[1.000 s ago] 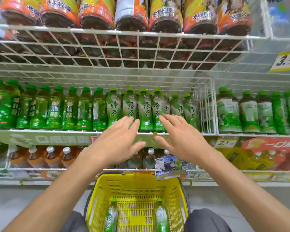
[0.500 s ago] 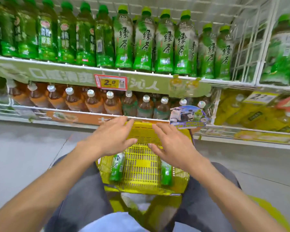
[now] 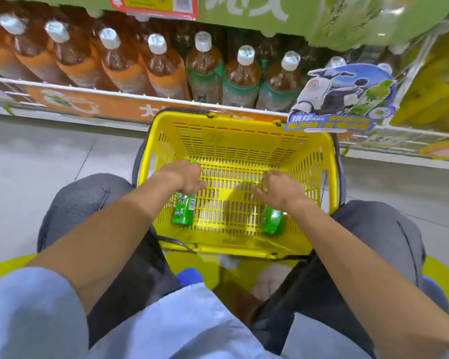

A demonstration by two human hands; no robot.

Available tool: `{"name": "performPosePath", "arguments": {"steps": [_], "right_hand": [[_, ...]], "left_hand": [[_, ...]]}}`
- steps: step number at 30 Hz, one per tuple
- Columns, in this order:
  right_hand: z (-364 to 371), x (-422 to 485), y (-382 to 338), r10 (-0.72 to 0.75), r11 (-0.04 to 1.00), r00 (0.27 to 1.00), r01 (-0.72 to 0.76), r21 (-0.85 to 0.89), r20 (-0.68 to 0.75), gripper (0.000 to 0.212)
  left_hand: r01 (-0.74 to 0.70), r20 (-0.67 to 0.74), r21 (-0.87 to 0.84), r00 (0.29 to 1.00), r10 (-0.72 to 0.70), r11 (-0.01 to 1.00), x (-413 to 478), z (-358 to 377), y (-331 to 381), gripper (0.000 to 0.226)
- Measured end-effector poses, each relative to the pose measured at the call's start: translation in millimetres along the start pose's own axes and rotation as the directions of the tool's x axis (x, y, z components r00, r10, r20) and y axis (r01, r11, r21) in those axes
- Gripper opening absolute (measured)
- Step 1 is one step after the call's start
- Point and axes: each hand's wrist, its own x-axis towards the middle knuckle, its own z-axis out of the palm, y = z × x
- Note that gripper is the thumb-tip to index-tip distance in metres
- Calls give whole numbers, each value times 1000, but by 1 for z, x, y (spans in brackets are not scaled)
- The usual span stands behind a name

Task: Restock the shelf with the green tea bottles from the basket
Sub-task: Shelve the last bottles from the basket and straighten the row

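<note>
While the left hand and the right hand are both lying low inside the yellow basket, each is covering one green tea bottle.

The left fingers are curling round the upper half of the left green tea bottle, whose cap is peeking out past the knuckles. The right fingers are bending down, slightly spread, over the top of the right green tea bottle, and I cannot tell whether they are clamping it. Both bottles are lying flat on the basket's bottom, well apart, left and right of the frame's centre. The basket is sitting on the floor between grey-trousered knees. Brown tea bottles are standing on the shelf across the top of the frame, with a scooter tag hanging at upper right.
</note>
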Motion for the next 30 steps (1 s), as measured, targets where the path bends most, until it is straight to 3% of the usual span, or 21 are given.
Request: {"name": "performPosePath", "arguments": {"steps": [10,14,19,22,26,30], "right_hand": [[31,41,29,154,982,985,-162,97,83,57],[43,51,33,229,954,973,-231,188,34,49],[55,58,40,323,917,946,-306,256,-28,63],[57,63,38,285,917,958,-275,288,7,73],[68,67,28,313,875,948,-312,369,58,70],[73,71,25,343,811,922,-387,439,180,71]], "left_hand": [[86,49,-169,996,-79,982,49,28,-13,54],[140,-37,-293,987,-158,946,58,35,-8,35],[172,-118,-366,966,-229,915,67,45,-4,13],[203,-115,-414,955,-272,887,72,49,0,18],[228,-54,-443,958,-280,867,78,47,4,44],[255,9,-589,951,-309,767,82,58,4,48]]}}
